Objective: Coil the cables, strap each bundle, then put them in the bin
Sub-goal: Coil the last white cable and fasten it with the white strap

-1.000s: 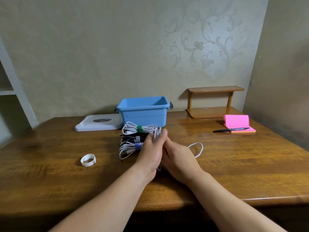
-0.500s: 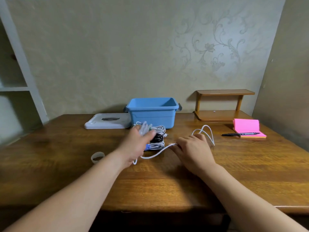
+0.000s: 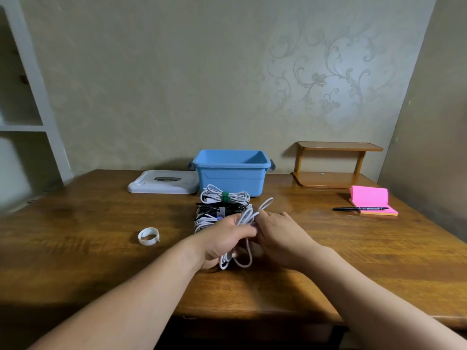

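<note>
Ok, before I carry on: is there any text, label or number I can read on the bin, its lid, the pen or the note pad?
No text here can be read.
Black pen: faint light marks on the barrel, too small and blurred to read.
Pink sticky note pad: the top sheet looks blank.
Blue bin and white lid: no label or print visible.

Four cables [image 3: 236,197] — one bin [image 3: 231,178], one strap [image 3: 148,236]
</note>
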